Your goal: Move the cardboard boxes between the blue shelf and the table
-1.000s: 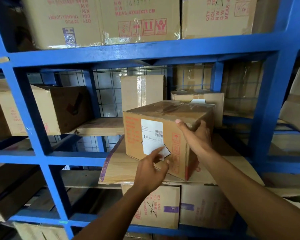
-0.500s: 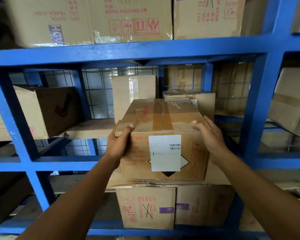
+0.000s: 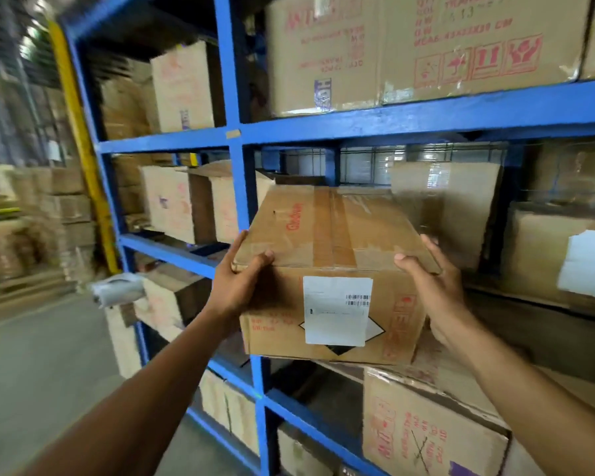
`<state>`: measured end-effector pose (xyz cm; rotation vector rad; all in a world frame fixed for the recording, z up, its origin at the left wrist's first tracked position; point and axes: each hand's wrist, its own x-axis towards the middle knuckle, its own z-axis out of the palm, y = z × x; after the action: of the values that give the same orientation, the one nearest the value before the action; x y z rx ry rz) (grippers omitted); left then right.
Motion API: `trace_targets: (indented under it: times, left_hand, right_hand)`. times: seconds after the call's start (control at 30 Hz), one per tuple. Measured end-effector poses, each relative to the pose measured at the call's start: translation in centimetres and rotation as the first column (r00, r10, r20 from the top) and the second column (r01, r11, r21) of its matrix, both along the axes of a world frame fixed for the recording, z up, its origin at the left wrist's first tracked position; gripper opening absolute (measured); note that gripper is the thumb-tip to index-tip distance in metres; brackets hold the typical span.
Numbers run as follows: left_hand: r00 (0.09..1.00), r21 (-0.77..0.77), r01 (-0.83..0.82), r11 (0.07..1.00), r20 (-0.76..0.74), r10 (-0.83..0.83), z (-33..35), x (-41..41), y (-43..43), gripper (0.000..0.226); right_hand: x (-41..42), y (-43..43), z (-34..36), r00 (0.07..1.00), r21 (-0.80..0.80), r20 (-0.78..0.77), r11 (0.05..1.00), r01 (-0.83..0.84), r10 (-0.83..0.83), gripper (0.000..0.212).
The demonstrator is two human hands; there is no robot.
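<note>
Both hands clamp the taped brown cardboard box (image 3: pixel 330 269), left hand (image 3: pixel 236 286) and right hand (image 3: pixel 433 290) on opposite sides, so draw it level past the blue steel shelf upright (image 3: pixel 244 187).

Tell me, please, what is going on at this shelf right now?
A person is holding a taped cardboard box with a white label between both hands: the left hand grips its left top corner, the right hand its right side. The box is in front of the blue shelf, which is filled with other boxes.

Taped cardboard box (image 3: pixel 327 242), white label, tilted, before blue shelf (image 3: pixel 392 120)
</note>
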<state>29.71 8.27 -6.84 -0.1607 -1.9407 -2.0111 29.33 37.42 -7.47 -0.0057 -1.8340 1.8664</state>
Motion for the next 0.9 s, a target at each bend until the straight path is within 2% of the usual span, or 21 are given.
trace_targets:
  times: [0.13, 0.23, 0.4, 0.53, 0.67, 0.77, 0.9]
  left_hand:
    - [0.978, 0.015, -0.208, 0.978, -0.006, 0.208, -0.6, 5.0, -4.1, 0.090]
    - [0.920, 0.025, -0.391, 0.920, 0.010, 0.391, -1.2, 9.4, -6.5, 0.074]
    - [0.736, -0.001, -0.675, 0.738, 0.069, 0.673, -2.7, 20.8, -10.2, 0.071]
    - [0.470, -0.047, -0.876, 0.479, 0.137, 0.872, -4.5, 34.3, -12.0, 0.079]
    - [0.110, -0.061, -0.990, 0.124, 0.202, 0.973, -5.7, 49.6, -11.8, 0.079]
    - [-0.206, -0.120, -0.975, -0.187, 0.172, 0.963, -6.5, 60.8, -10.4, 0.086]
    - [-0.429, -0.100, -0.903, -0.418, 0.161, 0.889, -7.5, 73.3, -7.1, 0.104]
  right_hand:
    - [-1.1, -4.8, -0.2, 0.976, 0.039, 0.003, 0.976, -0.216, 0.216, 0.073]
    - [-0.9, -8.6, -0.3, 0.928, 0.056, 0.007, 0.926, -0.373, 0.374, 0.070]
    - [2.1, -17.3, -1.8, 0.746, 0.140, 0.071, 0.734, -0.665, 0.663, 0.067]
    - [8.9, -26.9, -4.0, 0.502, 0.143, 0.126, 0.485, -0.863, 0.856, 0.072]
    - [20.9, -36.0, -6.0, 0.190, 0.157, 0.195, 0.161, -0.974, 0.962, 0.074]
    - [31.4, -41.4, -6.9, -0.078, 0.184, 0.228, -0.122, -0.975, 0.970, 0.091]
    - [44.7, -46.2, -7.1, -0.321, 0.294, 0.191, -0.366, -0.883, 0.928, 0.088]
